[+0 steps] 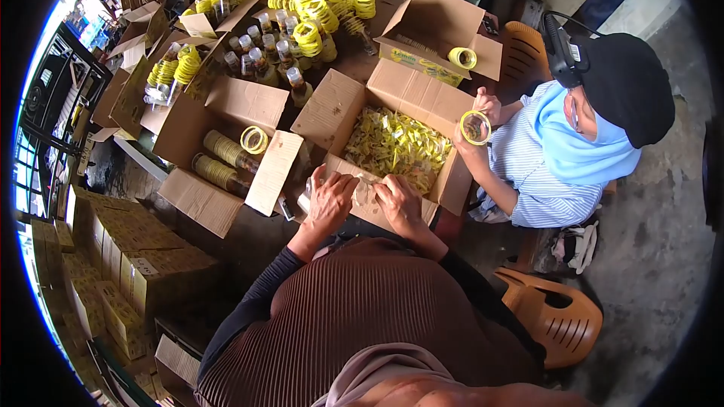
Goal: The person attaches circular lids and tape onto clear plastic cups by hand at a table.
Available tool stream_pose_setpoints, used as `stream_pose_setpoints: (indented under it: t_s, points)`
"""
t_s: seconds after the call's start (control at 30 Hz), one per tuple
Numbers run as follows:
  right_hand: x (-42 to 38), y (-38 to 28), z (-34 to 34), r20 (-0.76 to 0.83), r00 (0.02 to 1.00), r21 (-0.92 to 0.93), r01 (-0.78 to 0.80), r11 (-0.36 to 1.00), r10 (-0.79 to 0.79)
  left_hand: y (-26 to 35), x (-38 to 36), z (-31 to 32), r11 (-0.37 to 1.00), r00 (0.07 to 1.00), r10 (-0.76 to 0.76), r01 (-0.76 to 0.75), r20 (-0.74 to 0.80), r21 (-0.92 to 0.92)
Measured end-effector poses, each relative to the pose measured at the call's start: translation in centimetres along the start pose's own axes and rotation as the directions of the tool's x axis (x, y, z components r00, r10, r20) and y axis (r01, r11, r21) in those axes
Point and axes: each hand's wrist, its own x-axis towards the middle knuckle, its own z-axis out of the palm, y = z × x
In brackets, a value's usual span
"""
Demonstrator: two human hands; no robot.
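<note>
My left hand (332, 200) and my right hand (401, 203) are close together at the near edge of an open cardboard box (339, 109). Both have closed fingers, pinching at a pale, thin, crumpled-looking piece (367, 193) between them. Its kind is hard to make out against the box flap. Just beyond my hands, the box holds a heap of small yellow and clear packets (396, 143). To the left of my left hand, a second open carton (177, 132) contains stacked rows of yellow-rimmed rings or lids (224, 147), with one clear yellow-rimmed round piece (254, 139) on top.
A co-worker (558, 151) at the right holds a clear yellow-rimmed container (475, 128). Capped bottles (264, 68) and piles of yellow rings (309, 7) stand at the back. Another carton (434, 19) is behind. An orange chair (558, 316) and stacked boxes (136, 256) flank me.
</note>
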Motion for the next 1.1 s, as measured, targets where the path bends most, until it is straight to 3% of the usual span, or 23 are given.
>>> stream_pose_setpoints:
  t_s: [0.33, 0.47, 0.63, 0.83, 0.9, 0.93, 1.0, 1.03, 1.1]
  points:
    - [-1.6, 3.5, 5.3, 0.087, 0.985, -0.066, -0.144, 0.987, 0.149, -1.2, 0.1, 5.2, 0.994, 0.987, 0.107, -0.102, 0.123, -0.046]
    - [-1.5, 3.4, 4.1, 0.094, 0.956, 0.081, -0.285, 0.955, 0.277, -1.9, -0.2, 5.6, 0.995, 0.992, 0.034, -0.023, 0.119, -0.098]
    - [-1.5, 1.9, 2.5, 0.079, 0.968, 0.147, -0.247, 0.958, 0.238, -2.7, -0.5, 6.3, 0.996, 0.991, 0.029, -0.016, 0.134, -0.093]
    - [-3.0, 3.9, 5.5, 0.099, 0.965, 0.024, -0.247, 0.969, 0.244, -2.4, -0.7, 6.4, 0.994, 0.991, 0.044, -0.031, 0.13, -0.101]
    - [-3.2, 4.1, 5.6, 0.197, 0.899, 0.075, -0.412, 0.908, 0.392, -2.4, -0.8, 6.2, 0.986, 0.989, -0.02, 0.042, 0.144, -0.159]
    - [-3.1, 4.2, 5.6, 0.199, 0.9, 0.077, -0.41, 0.909, 0.388, -2.4, -0.8, 6.2, 0.987, 0.989, -0.023, 0.045, 0.143, -0.156]
    - [-2.8, 3.9, 5.1, 0.129, 0.882, 0.166, -0.469, 0.867, 0.453, -2.4, -0.9, 6.2, 0.931, 0.969, -0.199, 0.233, 0.145, -0.282]
    - [-2.5, 3.7, 4.6, 0.129, 0.881, 0.166, -0.471, 0.866, 0.455, -2.4, -0.9, 6.2, 0.931, 0.969, -0.197, 0.232, 0.147, -0.283]
    - [-2.0, 3.3, 3.4, 0.164, 0.849, 0.258, -0.529, 0.809, 0.503, -2.5, -0.7, 6.1, 0.82, 0.956, -0.268, 0.291, 0.118, -0.493]
